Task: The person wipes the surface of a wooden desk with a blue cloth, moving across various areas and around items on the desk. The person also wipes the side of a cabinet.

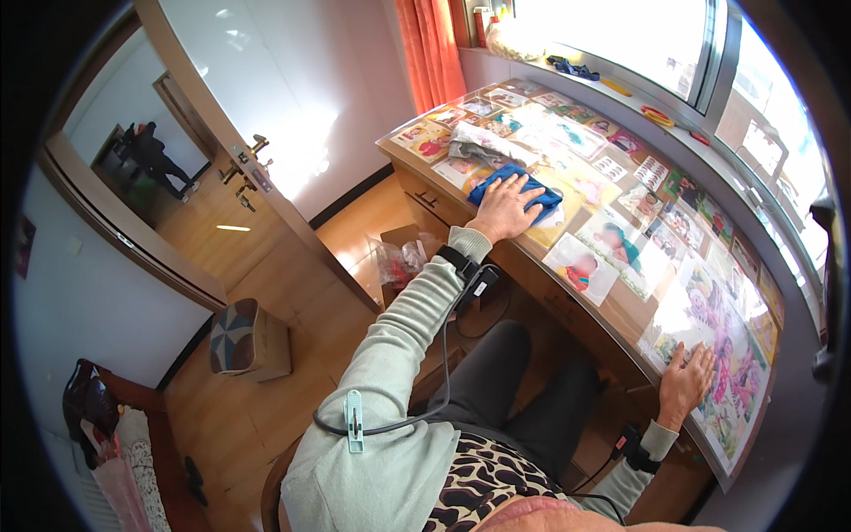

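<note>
My left hand (508, 207) lies over a folded blue cloth (553, 198), holding it flat against the desk top with the fingers spread. Just beyond it is a crumpled white and grey cloth (488, 143). My right hand (688, 379) rests palm down near the desk's front edge, on the clear cover over a large colourful picture (725, 372). It holds nothing. Many photographs and prints lie under the clear, glossy sheet of the wooden desk (525, 256). Both wrists wear black straps with cables.
On the windowsill are a filled plastic bag (515, 41), dark blue straps (572, 68) and orange-handled scissors (657, 116). A door (266, 166) stands open at left. A patchwork stool (249, 339) and a carton with plastic bags (402, 259) occupy the floor. Another person (156, 156) stands beyond the doorway.
</note>
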The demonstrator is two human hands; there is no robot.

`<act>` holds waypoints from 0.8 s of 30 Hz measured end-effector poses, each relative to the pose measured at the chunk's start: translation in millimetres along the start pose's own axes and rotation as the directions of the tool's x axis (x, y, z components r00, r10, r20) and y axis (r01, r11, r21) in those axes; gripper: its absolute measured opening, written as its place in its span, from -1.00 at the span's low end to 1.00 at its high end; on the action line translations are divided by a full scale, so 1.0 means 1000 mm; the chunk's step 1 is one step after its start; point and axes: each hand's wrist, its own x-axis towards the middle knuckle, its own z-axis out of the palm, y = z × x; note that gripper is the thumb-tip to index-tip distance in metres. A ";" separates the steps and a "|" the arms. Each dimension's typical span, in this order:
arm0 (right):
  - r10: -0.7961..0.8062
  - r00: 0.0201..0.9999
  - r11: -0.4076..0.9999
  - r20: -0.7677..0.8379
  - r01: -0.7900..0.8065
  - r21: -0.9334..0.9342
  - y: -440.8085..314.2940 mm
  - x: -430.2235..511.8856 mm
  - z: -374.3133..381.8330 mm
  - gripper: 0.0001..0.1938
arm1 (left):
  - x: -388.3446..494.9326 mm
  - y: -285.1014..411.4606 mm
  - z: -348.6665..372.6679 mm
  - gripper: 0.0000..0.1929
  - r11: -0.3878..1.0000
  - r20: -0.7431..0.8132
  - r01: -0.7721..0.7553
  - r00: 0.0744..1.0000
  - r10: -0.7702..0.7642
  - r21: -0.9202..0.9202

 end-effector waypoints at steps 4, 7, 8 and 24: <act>0.011 1.000 1.000 0.003 -0.011 0.006 -0.002 0.000 -0.003 -0.34 | 0.001 0.019 0.005 -0.35 0.998 0.109 -0.035 0.994 0.029 0.051; 0.013 1.000 1.000 0.013 -0.013 0.005 -0.004 0.000 -0.006 -0.34 | -0.012 0.037 0.005 -0.41 0.991 0.131 -0.133 0.982 0.133 -0.009; 0.016 1.000 1.000 0.018 -0.016 -0.004 -0.005 0.000 -0.006 -0.35 | -0.018 0.043 0.004 -0.44 0.985 0.125 -0.166 0.978 0.169 -0.034; -0.031 0.999 0.999 -0.024 0.032 0.010 0.003 0.000 0.002 -0.35 | -0.051 -0.002 -0.025 -0.45 0.993 -0.066 -0.035 0.997 0.028 -0.111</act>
